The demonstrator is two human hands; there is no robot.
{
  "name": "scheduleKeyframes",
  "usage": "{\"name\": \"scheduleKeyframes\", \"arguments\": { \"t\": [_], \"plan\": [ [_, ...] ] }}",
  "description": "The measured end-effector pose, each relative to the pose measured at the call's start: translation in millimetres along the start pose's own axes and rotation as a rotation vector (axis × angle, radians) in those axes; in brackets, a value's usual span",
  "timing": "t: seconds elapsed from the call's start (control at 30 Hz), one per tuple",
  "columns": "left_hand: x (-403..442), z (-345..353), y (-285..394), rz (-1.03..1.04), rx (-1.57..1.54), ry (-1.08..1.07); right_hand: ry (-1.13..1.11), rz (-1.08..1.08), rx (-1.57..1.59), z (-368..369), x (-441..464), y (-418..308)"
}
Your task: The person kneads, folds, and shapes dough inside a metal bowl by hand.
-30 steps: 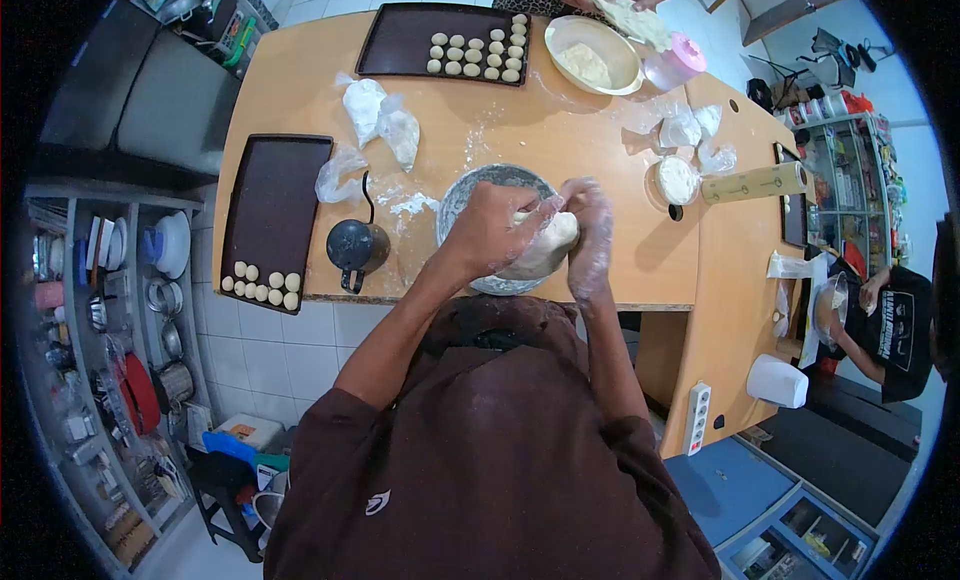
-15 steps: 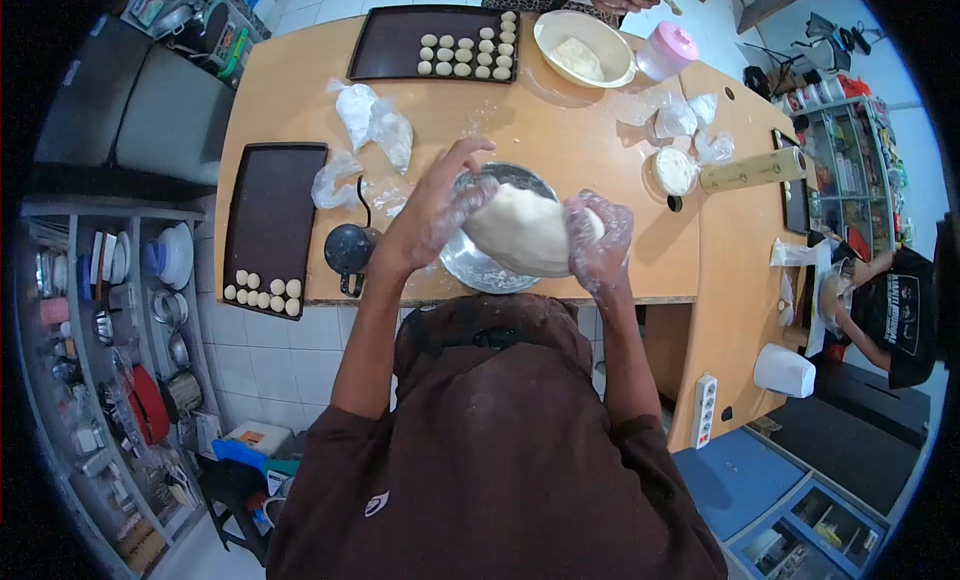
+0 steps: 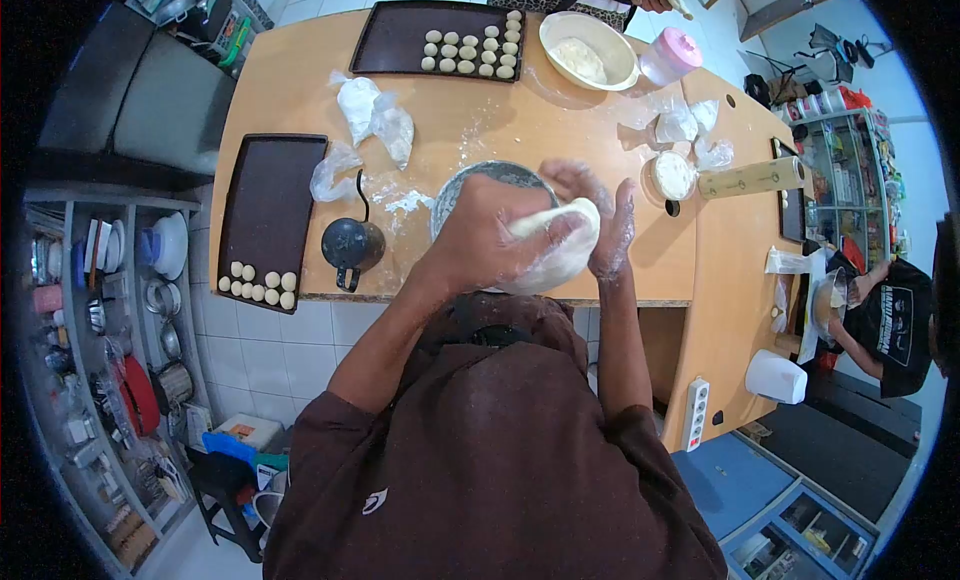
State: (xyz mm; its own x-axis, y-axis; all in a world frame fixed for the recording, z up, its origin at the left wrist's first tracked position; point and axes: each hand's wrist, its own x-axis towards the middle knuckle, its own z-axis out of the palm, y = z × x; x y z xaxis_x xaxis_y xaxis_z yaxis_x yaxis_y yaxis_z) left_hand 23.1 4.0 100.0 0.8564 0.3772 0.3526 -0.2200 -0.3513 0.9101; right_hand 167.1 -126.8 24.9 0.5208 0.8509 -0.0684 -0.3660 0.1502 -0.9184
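A large pale lump of dough (image 3: pixel 562 248) is held up over the near side of a metal bowl (image 3: pixel 447 202). My left hand (image 3: pixel 487 238) is closed round the dough's left side. Along the dough's right edge is my right hand (image 3: pixel 607 226), its fingers stretched out and apart and partly smeared by motion; whether it bears any of the dough's weight I cannot tell. White flour clings to both hands. The inside of the bowl is mostly hidden behind my left hand and the dough.
Dark trays (image 3: pixel 268 195) with small dough balls (image 3: pixel 272 280) stand left and at the back. A black corded device (image 3: pixel 352 244), flour bags (image 3: pixel 374 115), a cream bowl (image 3: pixel 590 50) with dough and a rolled tube (image 3: pixel 752 177) surround me. Other people work at the back and right.
My left hand has moved right and wrapped over the dough. The right hand has loosened from its grip, its fingers now spread. The dough has shifted right and looks more bunched.
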Motion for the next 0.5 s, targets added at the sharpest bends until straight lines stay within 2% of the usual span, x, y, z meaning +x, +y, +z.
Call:
{"name": "scheduleKeyframes", "arguments": {
  "t": [0.1,0.13,0.23,0.27,0.3,0.33,0.37,0.43,0.47,0.5],
  "plan": [
    [1,-6,-9,-0.133,-0.051,0.074,0.348,0.188,0.404,31,-29,-1],
    [0,-6,-13,-0.161,-0.077,0.127,0.258,0.122,0.347,31,-30,-2],
    [-12,-4,-33,-0.254,-0.158,0.238,0.312,0.054,-0.368,-6,-24,9],
    [-18,-1,-40,-0.282,-0.199,0.275,0.276,-0.409,-0.891,9,-25,-5],
    [-25,1,-51,-0.31,-0.24,0.315,0.243,-0.367,-0.868,16,-27,-18],
    [-37,-6,-73,-0.38,-0.382,0.149,0.205,-0.326,-0.846,21,-28,-30],
    [-36,-5,-71,-0.329,-0.342,0.147,0.163,-0.287,-0.822,26,-27,-39],
    [-38,-6,-60,-0.238,-0.258,0.154,0.092,-0.805,-1.168,45,-18,-53],
    [-34,-14,-62,-0.017,0.254,0.152,0.02,-0.693,-1.141,55,-21,-64],
    [-30,-22,-58,0.063,0.292,0.138,-0.054,-0.58,-1.11,61,-22,-69]
  ]
}}
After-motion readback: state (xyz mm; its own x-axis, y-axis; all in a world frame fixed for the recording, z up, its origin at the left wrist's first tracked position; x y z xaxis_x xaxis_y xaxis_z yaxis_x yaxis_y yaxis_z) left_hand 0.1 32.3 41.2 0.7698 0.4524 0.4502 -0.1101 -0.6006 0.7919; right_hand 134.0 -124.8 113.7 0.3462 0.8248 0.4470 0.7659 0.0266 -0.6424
